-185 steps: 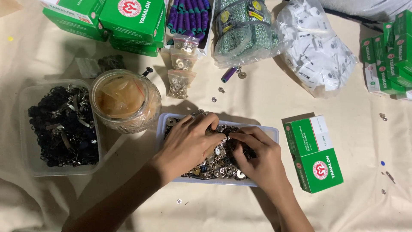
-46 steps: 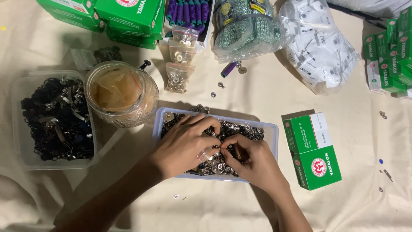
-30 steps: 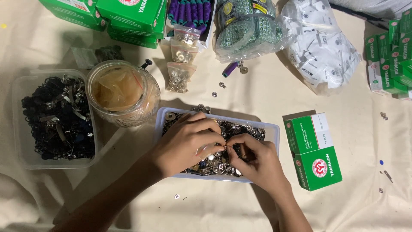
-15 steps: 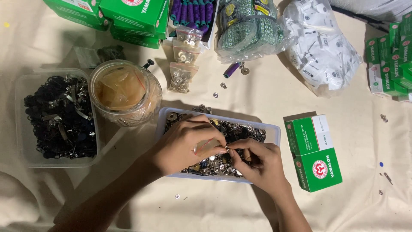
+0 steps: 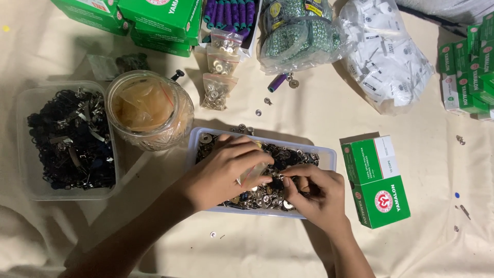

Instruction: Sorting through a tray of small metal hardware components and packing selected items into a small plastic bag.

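Note:
A shallow clear plastic tray (image 5: 329,156) full of small metal snap buttons (image 5: 296,154) lies in front of me. Both hands are in it. My left hand (image 5: 224,170) holds a small clear plastic bag (image 5: 253,174) between thumb and fingers. My right hand (image 5: 316,193) pinches small metal buttons right at the bag's mouth. Fingers hide what is inside the bag.
A glass jar (image 5: 149,116) stands left of the tray, beside a clear tub of black clips (image 5: 67,139). Green boxes (image 5: 378,180) lie at the right. Bagged buttons (image 5: 216,90), purple spools (image 5: 229,13), bagged green tape (image 5: 296,31) and a bag of white tags (image 5: 386,54) lie at the back. Loose buttons (image 5: 212,235) dot the cloth.
Over the last seconds both hands kept sifting in the tray. The right hand has drawn in to the left hand, and the fingertips now meet at the small bag.

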